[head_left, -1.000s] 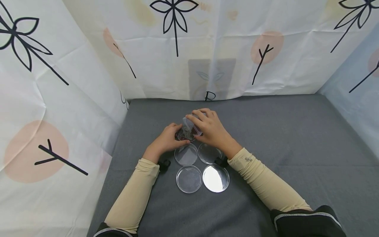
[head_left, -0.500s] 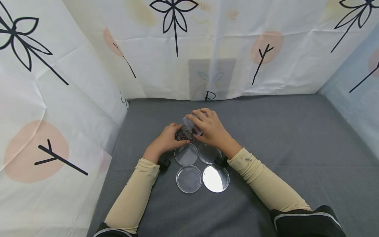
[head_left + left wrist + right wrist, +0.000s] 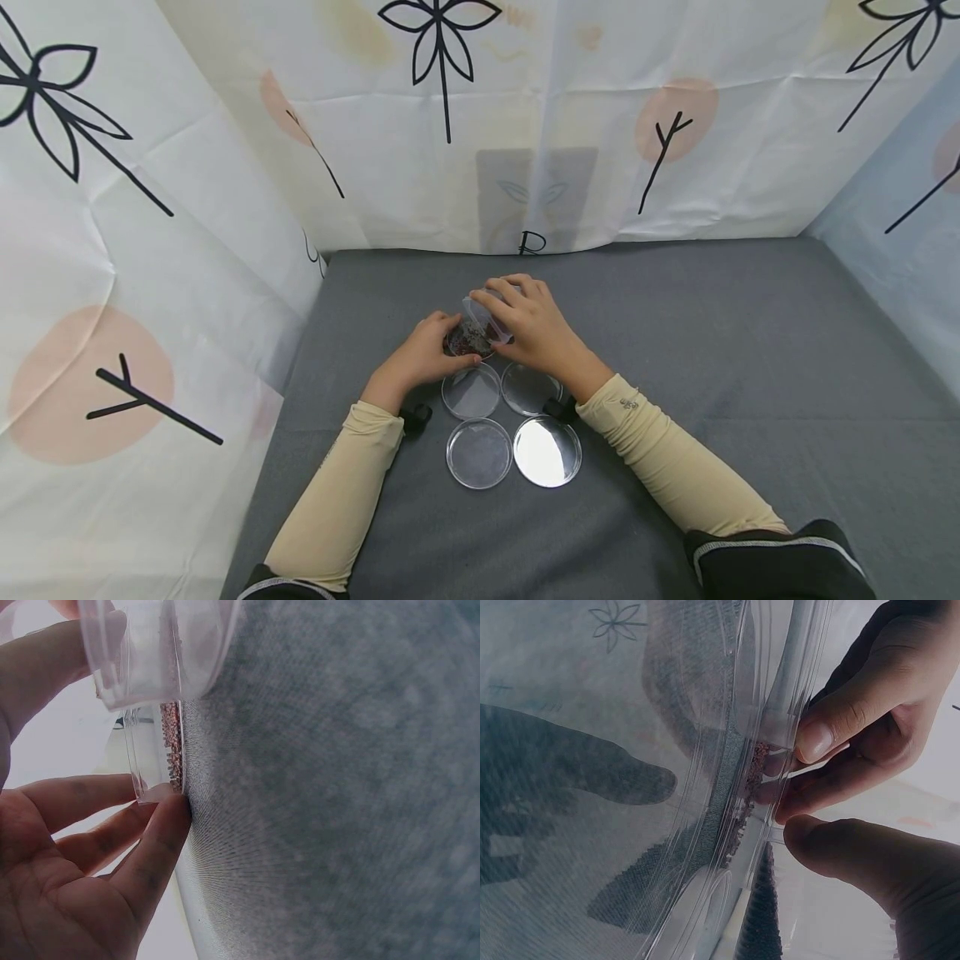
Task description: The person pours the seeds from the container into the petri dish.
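A clear petri dish point(image 3: 465, 342) sits on the grey cloth between my hands, with small reddish-brown grains point(image 3: 172, 742) spread over its bottom. My left hand point(image 3: 423, 350) grips the dish's side between thumb and fingers. Above it, my right hand point(image 3: 536, 329) holds a clear plastic cup point(image 3: 154, 656), tilted with its mouth over the dish. Dark grains point(image 3: 759, 919) lie along the lower side of the cup in the right wrist view. Much of the cup is hidden behind the right fingers in the head view.
Several clear round dishes or lids stand close on the near side: one back left point(image 3: 471, 392), one back right point(image 3: 528, 388), one front left point(image 3: 479, 454), one bright front right point(image 3: 547, 451). A patterned white curtain point(image 3: 405, 183) bounds the grey cloth point(image 3: 712, 350) behind.
The grains showing between my hands look darker and redder than a second ago. Both hands and the tilted cup keep nearly the same place.
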Demonstrator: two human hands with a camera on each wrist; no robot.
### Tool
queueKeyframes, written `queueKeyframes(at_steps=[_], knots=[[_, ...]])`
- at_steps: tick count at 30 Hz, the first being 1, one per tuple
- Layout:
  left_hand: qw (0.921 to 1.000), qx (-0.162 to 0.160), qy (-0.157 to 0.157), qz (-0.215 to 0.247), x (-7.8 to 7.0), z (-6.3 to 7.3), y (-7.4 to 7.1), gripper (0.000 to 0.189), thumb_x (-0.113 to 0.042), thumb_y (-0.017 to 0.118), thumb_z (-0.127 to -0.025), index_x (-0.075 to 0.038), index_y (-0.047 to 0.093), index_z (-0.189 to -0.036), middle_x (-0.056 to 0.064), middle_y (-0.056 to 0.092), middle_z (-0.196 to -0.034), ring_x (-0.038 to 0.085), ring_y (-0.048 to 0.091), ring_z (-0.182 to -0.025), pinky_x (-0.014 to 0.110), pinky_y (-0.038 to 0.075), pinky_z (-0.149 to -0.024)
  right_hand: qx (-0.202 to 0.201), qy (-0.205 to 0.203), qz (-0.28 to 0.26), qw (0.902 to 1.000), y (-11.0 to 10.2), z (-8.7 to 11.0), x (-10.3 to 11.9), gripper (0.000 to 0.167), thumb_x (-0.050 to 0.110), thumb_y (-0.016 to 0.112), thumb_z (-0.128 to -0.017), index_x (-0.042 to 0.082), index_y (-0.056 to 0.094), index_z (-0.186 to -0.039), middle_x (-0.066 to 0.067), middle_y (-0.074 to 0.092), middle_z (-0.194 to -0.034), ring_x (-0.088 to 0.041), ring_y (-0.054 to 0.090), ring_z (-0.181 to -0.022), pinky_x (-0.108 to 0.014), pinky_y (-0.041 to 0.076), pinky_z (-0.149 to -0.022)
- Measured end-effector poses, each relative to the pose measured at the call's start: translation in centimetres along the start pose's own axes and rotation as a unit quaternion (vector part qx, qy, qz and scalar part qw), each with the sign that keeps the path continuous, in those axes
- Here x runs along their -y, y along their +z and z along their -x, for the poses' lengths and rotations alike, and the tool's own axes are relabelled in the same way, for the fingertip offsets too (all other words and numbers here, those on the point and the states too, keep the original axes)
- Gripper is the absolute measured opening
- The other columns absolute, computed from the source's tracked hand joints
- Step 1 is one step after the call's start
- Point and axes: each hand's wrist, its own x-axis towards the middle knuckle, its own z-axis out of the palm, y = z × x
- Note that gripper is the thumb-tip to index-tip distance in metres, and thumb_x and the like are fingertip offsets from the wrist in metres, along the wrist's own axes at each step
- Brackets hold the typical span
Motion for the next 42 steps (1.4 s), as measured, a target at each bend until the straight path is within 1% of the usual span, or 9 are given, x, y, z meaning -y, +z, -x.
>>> queueKeyframes(at_steps=[8, 13, 29, 36, 42], knots=[[1.0, -0.001, -0.002, 0.0, 0.08, -0.05, 0.1, 0.089, -0.042, 0.081, -0.095, 0.004, 0.041, -0.16, 0.025, 0.051, -0.152, 0.041, 0.053, -0.138, 0.056, 0.05, -0.114, 0.004, 0.005, 0.0, 1.0, -0.02, 0.05, 0.04, 0.091, 0.028, 0.102, -0.071, 0.017, 0.058, -0.15, -0.013, 0.058, -0.146, -0.038, 0.05, -0.134, -0.061, 0.049, -0.102], [1.0, -0.002, 0.001, -0.001, -0.06, 0.01, 0.0, 0.089, -0.042, 0.081, -0.094, 0.005, 0.042, -0.159, 0.026, 0.052, -0.151, 0.041, 0.054, -0.138, 0.057, 0.05, -0.114, 0.015, 0.011, 0.002, 0.9998, -0.09, 0.03, 0.06, 0.091, 0.029, 0.102, -0.072, 0.018, 0.058, -0.15, -0.012, 0.057, -0.147, -0.038, 0.05, -0.135, -0.061, 0.048, -0.103], [1.0, 0.0, -0.001, 0.004, -0.45, 0.19, -0.28, 0.087, -0.041, 0.08, -0.096, 0.007, 0.042, -0.159, 0.027, 0.051, -0.152, 0.044, 0.051, -0.14, 0.058, 0.049, -0.115, 0.026, 0.014, -0.003, 0.9996, -0.11, 0.02, 0.05, 0.09, 0.027, 0.101, -0.074, 0.018, 0.057, -0.152, -0.011, 0.056, -0.148, -0.038, 0.049, -0.136, -0.06, 0.046, -0.107], [1.0, 0.001, -0.006, 0.005, -0.32, 0.06, -0.23, 0.089, -0.041, 0.081, -0.095, 0.006, 0.041, -0.159, 0.026, 0.051, -0.152, 0.042, 0.052, -0.14, 0.057, 0.049, -0.115, 0.021, 0.01, -0.001, 0.9997, 0.03, -0.03, 0.01, 0.091, 0.026, 0.101, -0.073, 0.018, 0.057, -0.152, -0.012, 0.056, -0.148, -0.038, 0.049, -0.136, -0.06, 0.047, -0.105], [1.0, 0.0, -0.008, 0.006, -0.2, 0.03, -0.18, 0.089, -0.041, 0.081, -0.094, 0.005, 0.042, -0.159, 0.025, 0.051, -0.152, 0.042, 0.052, -0.139, 0.057, 0.049, -0.116, 0.022, 0.007, 0.003, 0.9997, 0.0, -0.09, 0.07, 0.092, 0.027, 0.101, -0.073, 0.018, 0.056, -0.152, -0.012, 0.056, -0.148, -0.038, 0.049, -0.136, -0.061, 0.047, -0.105]])
